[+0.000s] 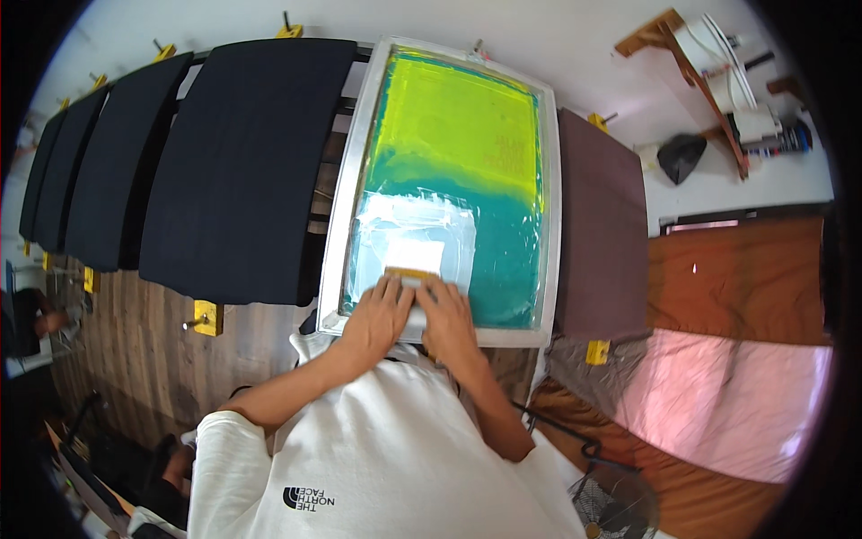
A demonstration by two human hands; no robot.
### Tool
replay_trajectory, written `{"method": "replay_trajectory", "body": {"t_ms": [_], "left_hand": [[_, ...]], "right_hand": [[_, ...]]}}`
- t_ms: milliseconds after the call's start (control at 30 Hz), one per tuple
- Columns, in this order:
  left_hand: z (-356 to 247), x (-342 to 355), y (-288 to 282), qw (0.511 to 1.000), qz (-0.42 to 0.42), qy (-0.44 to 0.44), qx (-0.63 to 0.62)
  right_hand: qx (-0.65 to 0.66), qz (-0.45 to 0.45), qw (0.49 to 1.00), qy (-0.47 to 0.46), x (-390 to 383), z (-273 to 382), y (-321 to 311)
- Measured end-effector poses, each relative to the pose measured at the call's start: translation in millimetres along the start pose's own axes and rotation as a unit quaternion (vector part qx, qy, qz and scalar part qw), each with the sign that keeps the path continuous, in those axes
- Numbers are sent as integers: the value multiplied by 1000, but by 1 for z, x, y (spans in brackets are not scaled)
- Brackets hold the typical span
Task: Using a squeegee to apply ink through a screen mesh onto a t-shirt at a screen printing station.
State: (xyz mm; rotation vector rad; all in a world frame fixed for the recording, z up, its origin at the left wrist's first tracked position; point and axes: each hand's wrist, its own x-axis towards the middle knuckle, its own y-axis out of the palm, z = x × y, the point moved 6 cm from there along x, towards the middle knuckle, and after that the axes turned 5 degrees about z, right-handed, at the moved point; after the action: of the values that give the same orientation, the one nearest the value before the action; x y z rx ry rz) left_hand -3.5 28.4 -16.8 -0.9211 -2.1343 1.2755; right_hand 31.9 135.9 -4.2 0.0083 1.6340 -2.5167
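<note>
A screen-printing frame [548,269] with a yellow-green and teal mesh [458,117] lies in front of me. On its lower part is a pale, whitish smeared area [377,225], with white ink [413,253] beside a yellow-edged squeegee [409,272]. My left hand [377,319] and my right hand [447,314] grip the squeegee side by side, fingers bent over its top, near the front edge of the frame.
Platens with black fabric [238,166] run leftward; one with mauve fabric [602,225] is at right, each on yellow brackets. A wall shelf [741,126] holds containers. Orange drapes [736,269] hang right. Another person's hand [49,322] shows at far left.
</note>
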Motion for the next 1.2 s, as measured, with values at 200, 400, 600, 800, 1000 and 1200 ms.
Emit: {"method": "replay_trajectory", "body": {"t_ms": [200,400,600,800,1000,1200], "left_hand": [[3,19,-24,981,123,-34,-146],[51,82,-17,989,35,-14,-144],[30,48,-5,994,15,-11,-109],[-2,-14,-1,987,96,-19,-129],[42,64,-25,990,73,-36,-116],[59,81,-7,992,-8,-7,-122]], "right_hand": [[71,96,991,66,11,-10,-16],[-18,79,995,51,89,-45,-37],[70,-22,997,-4,50,-37,-13],[90,37,995,36,-11,-3,-7],[23,110,992,60,70,-31,-31],[32,57,997,35,91,-53,-24]]}}
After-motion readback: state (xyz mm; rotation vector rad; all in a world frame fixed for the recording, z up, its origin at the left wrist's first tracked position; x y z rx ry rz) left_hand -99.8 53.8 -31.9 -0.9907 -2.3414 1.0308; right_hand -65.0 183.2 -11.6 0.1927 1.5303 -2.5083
